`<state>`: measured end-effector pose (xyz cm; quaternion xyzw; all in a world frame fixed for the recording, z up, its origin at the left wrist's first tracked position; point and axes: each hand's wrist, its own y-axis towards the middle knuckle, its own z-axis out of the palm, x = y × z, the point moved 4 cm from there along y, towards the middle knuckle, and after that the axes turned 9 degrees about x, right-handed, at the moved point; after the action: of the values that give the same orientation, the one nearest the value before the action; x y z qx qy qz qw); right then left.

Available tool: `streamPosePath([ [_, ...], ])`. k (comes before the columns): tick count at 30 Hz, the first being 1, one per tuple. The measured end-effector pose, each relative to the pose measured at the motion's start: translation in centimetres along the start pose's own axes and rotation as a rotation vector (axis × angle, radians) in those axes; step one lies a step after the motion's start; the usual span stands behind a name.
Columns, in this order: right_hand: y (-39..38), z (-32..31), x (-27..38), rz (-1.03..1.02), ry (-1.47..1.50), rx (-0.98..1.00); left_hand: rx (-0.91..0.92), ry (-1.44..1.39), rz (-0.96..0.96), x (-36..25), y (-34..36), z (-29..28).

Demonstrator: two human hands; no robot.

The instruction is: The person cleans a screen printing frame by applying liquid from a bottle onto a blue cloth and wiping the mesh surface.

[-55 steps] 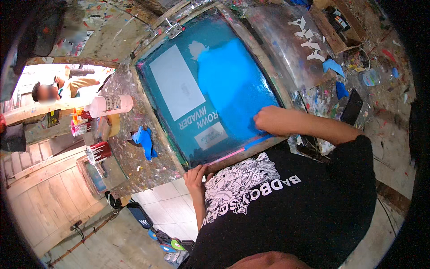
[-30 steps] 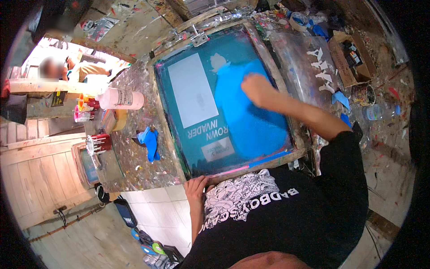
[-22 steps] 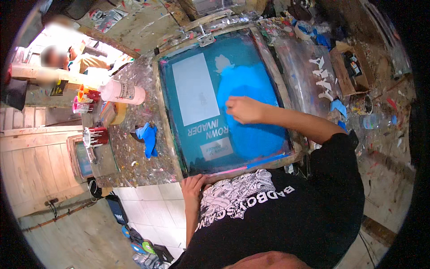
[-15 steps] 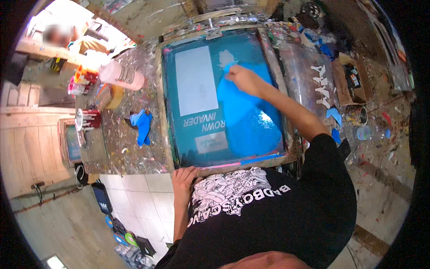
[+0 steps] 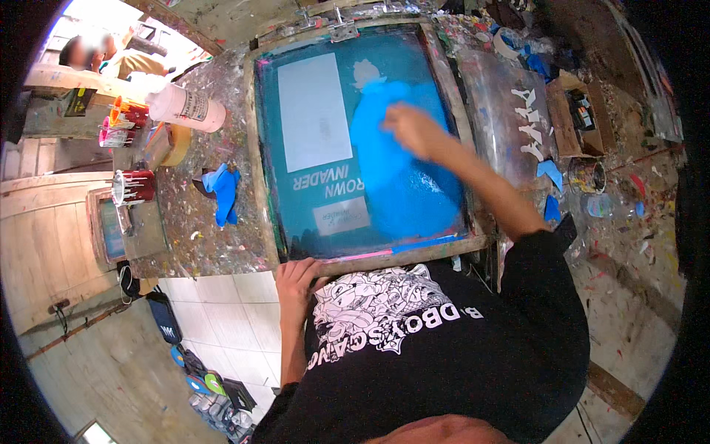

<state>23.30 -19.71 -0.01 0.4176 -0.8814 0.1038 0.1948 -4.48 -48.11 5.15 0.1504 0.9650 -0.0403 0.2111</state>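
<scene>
In front of me lies a silkscreen frame point(image 5: 473, 133) with teal mesh point(image 5: 310, 222), pale stencil shapes and lettering. A broad patch of bright blue ink point(image 5: 407, 200) covers its right part, reaching a small pale flower-like shape point(image 5: 366, 72). My right hand point(image 5: 414, 132) is over the blue patch, its fingers closed and a little smeared by motion. Whatever it holds is hidden beneath the fingers. At the frame's near left corner, my left hand point(image 5: 297, 275) has its fingers hooked over the wooden edge.
Left on the stained table point(image 5: 229, 255) are a crumpled blue rag point(image 5: 222, 192), a pink plastic bottle point(image 5: 188, 107), a tape roll point(image 5: 176, 144) and paint pots point(image 5: 133, 187). A metal clamp point(image 5: 342, 31) stands behind the frame. A cardboard box point(image 5: 580, 115) lies right. Two people sit beyond the opening.
My right hand has moved toward me and slightly right over the blue ink. My left hand stays on the frame's near edge. The whole view has shifted a little.
</scene>
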Motion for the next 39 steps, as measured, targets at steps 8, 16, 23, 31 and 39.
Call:
streamPosePath([
  [8,-9.7,1.1,3.0,0.13,-0.059,0.158,0.021,-0.015,-0.008,0.0,0.3,0.1],
  [16,-12.6,1.5,8.9,0.011,-0.011,0.49,0.034,-0.039,0.009,0.2,0.9,0.1],
  [23,-9.2,0.1,3.7,0.045,-0.231,0.056,0.033,-0.012,0.013,0.2,0.7,0.0],
  [31,-8.0,-1.9,0.0,-0.012,-0.288,-0.19,0.033,-0.014,-0.01,0.1,0.1,-0.1],
  [39,-6.6,1.1,8.0,-0.231,0.298,0.2,0.032,-0.017,-0.025,-0.3,0.6,-0.3],
])
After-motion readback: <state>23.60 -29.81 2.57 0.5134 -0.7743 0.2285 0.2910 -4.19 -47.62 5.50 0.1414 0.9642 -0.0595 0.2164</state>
